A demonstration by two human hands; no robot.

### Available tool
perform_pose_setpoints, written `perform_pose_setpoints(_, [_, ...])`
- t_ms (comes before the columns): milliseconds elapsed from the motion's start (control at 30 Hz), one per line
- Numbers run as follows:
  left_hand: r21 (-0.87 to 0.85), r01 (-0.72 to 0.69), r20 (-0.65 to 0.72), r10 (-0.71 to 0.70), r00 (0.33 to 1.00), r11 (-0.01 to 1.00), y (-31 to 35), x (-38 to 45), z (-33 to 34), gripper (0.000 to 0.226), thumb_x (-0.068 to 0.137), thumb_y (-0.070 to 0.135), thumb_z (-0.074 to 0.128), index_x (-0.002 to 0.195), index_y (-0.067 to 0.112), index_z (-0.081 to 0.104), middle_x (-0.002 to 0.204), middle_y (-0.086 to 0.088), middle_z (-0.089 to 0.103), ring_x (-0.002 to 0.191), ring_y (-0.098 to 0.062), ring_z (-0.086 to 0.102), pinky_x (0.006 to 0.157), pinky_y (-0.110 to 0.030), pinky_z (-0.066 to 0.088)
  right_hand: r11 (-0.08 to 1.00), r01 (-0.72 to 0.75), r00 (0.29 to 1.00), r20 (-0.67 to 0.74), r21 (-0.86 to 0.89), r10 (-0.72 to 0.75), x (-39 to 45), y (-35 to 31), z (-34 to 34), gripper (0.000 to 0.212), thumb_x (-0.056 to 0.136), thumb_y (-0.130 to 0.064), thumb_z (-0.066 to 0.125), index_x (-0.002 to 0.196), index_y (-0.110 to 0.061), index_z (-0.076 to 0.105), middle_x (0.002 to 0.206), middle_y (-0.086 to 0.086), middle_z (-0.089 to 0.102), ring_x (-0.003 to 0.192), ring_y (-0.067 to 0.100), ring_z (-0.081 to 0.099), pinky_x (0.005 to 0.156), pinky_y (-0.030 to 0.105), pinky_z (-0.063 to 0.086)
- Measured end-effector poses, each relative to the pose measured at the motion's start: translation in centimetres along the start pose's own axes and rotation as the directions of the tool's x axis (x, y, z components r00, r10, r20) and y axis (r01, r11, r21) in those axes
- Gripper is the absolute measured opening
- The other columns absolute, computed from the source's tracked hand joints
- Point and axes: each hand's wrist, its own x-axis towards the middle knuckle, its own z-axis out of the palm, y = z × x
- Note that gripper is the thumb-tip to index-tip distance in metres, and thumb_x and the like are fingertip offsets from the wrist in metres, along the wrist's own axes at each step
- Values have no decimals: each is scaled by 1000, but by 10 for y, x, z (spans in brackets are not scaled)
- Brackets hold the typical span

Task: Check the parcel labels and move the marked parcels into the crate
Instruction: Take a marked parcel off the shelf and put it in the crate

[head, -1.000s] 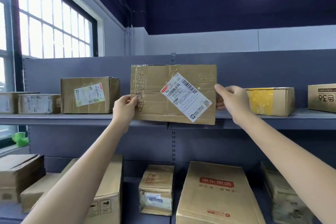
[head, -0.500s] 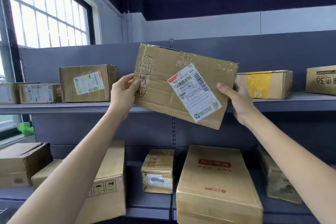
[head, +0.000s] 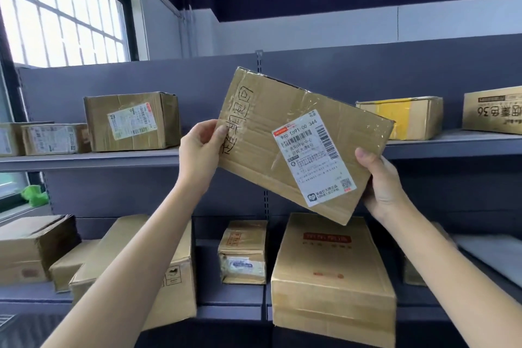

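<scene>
While both hands hold it up in front of the shelving, the parcel (head: 296,133) hangs clear of the upper shelf (head: 90,159), tilted so its left end sits higher than its right. The left hand (head: 200,154) grasps the parcel's left edge, thumb pressed on the front face beside a column of handwritten black characters. The right hand (head: 382,183) grips the lower right edge, thumb on the front and the fingers hidden behind the cardboard. A white label (head: 313,161) is stuck on the front at a slant, with barcodes, a red tag at its top corner and the printed number 940 E591 00 344 (the smaller print is too fine to read). Clear tape glints across the cardboard.

On the upper shelf to the left stands a taped box (head: 132,121) with its own label, and further left a low box (head: 55,139) beside another cut off by the frame edge. To the right, partly behind the parcel, lies a box with yellow tape (head: 406,117), then a printed carton (head: 493,113) at the frame edge.

On the lower shelf (head: 228,299) sit several more boxes: a small one (head: 243,251) in the middle, a tall one (head: 330,271) with a red mark just right of it, and others to the left behind the left forearm. A window (head: 65,11) fills the upper left.
</scene>
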Motion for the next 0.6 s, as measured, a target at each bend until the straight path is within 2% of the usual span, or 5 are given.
perform_pose_setpoints(100, [6, 134, 11, -134, 991, 991, -12, -16, -14, 74, 82, 38, 66, 141, 14, 30, 141, -1, 43, 126, -12, 42, 109, -34, 35, 995, -71, 991, -107, 65, 78, -31, 10, 22, 72, 38, -54, 82, 97, -19, 62, 94, 2, 69, 89, 20, 65, 76, 37, 53])
perform_pose_setpoints(200, [-128, 244, 110, -231, 967, 961, -22, -47, -23, 87, 79, 39, 69, 146, 20, 17, 152, -3, 26, 138, -17, 28, 113, -34, 27, 978, -109, 970, -195, 177, 144, -65, 24, 54, 39, 63, -42, 65, 96, -21, 62, 96, 1, 70, 96, 22, 63, 82, 41, 50])
perform_pose_setpoints(300, [-257, 326, 362, -222, 905, 910, -33, -88, -32, 82, 68, 35, 73, 136, 20, 30, 133, 1, 53, 121, -12, 52, 93, -22, 48, 948, -147, 946, -240, 282, 218, -100, 44, 90, 31, 72, -40, 63, 97, -22, 63, 101, 3, 71, 96, 22, 64, 86, 42, 50])
perform_pose_setpoints(367, [-335, 389, 454, -215, 865, 858, -40, -110, -46, 77, 64, 33, 72, 128, 28, 31, 112, 10, 64, 104, -7, 63, 74, -17, 53, 931, -193, 936, -227, 310, 270, -120, 60, 109, 44, 68, -43, 64, 106, -21, 61, 105, 5, 71, 99, 24, 65, 89, 43, 50])
perform_pose_setpoints(600, [-461, 535, 489, -301, 819, 708, -60, -128, -111, 75, 51, 25, 73, 119, 26, 43, 107, -5, 69, 98, -30, 66, 83, -48, 53, 954, -210, 951, -182, 215, 251, -184, 88, 112, 103, 26, -56, 89, 118, -22, 57, 110, 1, 69, 98, 15, 64, 84, 32, 48])
